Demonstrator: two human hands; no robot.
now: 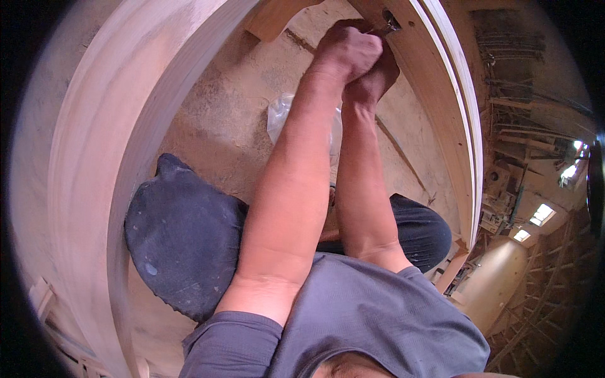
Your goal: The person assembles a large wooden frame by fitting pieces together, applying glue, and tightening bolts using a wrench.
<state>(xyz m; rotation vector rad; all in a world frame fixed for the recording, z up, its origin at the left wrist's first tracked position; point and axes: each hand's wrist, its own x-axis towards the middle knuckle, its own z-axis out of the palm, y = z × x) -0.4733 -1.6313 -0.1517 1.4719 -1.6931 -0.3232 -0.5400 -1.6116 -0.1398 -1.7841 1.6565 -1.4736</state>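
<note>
Metal fitting (393,22) sat in the wooden beam (423,60), work there apparently unfinished: left hand (353,51) clenched just beside it, right hand (383,77) partly hidden behind, couldn't tell what either grasped or whether the fitting was tight.

Left hand (348,53) is covering much of right hand (386,77) | curled fingers (372,46) are hiding grip | left forearm (287,183) is masking part of clear plastic (277,116) | wooden board (104,132) is running past top edge

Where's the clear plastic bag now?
Head view, upper centre: the bag is on the floor, partly hidden by the left forearm.
</note>
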